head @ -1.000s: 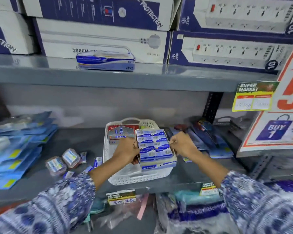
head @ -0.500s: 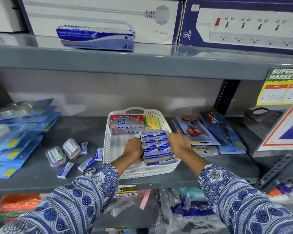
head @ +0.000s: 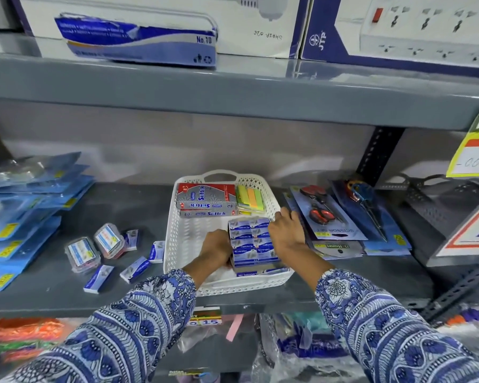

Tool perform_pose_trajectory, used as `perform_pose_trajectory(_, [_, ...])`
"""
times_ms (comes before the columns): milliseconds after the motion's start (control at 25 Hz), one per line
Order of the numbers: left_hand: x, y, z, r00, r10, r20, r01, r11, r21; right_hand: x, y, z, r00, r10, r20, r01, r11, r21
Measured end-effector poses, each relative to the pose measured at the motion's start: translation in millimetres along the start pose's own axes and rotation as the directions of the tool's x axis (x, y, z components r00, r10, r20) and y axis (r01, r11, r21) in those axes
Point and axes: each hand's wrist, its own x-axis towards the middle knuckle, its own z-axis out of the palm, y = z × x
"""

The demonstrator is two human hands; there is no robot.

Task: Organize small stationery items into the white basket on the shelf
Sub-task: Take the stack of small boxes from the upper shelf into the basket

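Observation:
A white perforated basket (head: 189,239) stands on the grey middle shelf. A block of small blue-and-white staple boxes (head: 251,241) sits in its front right part. My left hand (head: 215,248) presses against the block's left side, and my right hand (head: 286,230) rests on its right side near the basket wall. At the back of the basket lie red-and-silver Softek boxes (head: 206,199) and a pad of yellow, orange and green sticky strips (head: 250,199). Loose small blue boxes (head: 134,268) and two clear plastic cases (head: 109,240) lie on the shelf left of the basket.
Blue blister packs (head: 25,205) are stacked at the far left. Carded scissor sets (head: 327,214) lie right of the basket, with a dark wire basket (head: 437,200) beyond. The upper shelf (head: 233,87) overhangs and carries a blue box (head: 138,40) and power-strip cartons (head: 426,29).
The block of staple boxes, held above the basket a second ago, now rests lower inside it with both hands still at its sides. The camera has tilted down and moved closer.

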Motion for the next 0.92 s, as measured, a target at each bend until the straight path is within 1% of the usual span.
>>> perform_pose_trajectory(160, [2.7, -4.4, -0.6, 0.999, -0.037, 0.032, 0.039, 0.995, -0.095, -2.0, -1.6, -0.3, 0.999, -0.038, 0.007, 0.038, 0.998, -0.052])
perform_pose_trajectory(280, [2.6, -4.9, -1.8, 0.996, -0.058, 0.065, 0.066, 0.990, -0.122, -4.4, 1.7, -4.5, 0.996, -0.086, 0.008, 0.086, 0.994, -0.071])
perform_pose_trajectory(360, [1.7, -1.6, -2.6, 0.995, -0.052, 0.088, 0.062, 0.992, -0.113, -4.8, 5.2, -9.9, 0.995, -0.100, -0.017, 0.100, 0.995, -0.016])
perform_pose_trajectory(440, [-3.0, 2.6, -3.0, 0.995, -0.057, 0.080, 0.064, 0.993, -0.096, -7.0, 8.8, -15.5, 0.992, -0.116, -0.057, 0.119, 0.991, 0.061])
perform_pose_trajectory(520, [-8.5, 5.3, -1.0, 0.997, -0.015, 0.075, 0.022, 0.995, -0.097, -12.1, 11.0, -17.5, 0.983, -0.166, -0.084, 0.174, 0.980, 0.098])
perform_pose_trajectory(600, [-11.5, 4.3, 3.1, 0.988, 0.094, 0.120, -0.091, 0.995, -0.031, -19.0, 10.6, -12.8, 0.970, -0.233, -0.067, 0.239, 0.965, 0.107])
perform_pose_trajectory(680, [-13.0, 5.2, 6.3, 0.971, 0.168, 0.168, -0.175, 0.984, 0.027, -22.8, 8.0, -4.4, 0.966, -0.252, -0.061, 0.257, 0.962, 0.094])
perform_pose_trajectory(760, [-12.1, 6.5, 8.6, 0.967, 0.187, 0.175, -0.196, 0.980, 0.039, -21.5, 4.8, 3.4, 0.970, -0.226, -0.089, 0.233, 0.969, 0.087])
perform_pose_trajectory(920, [-14.2, 12.1, 10.1, 0.982, 0.153, 0.115, -0.164, 0.982, 0.092, -18.3, -0.4, 7.5, 0.979, -0.148, -0.140, 0.161, 0.983, 0.087])
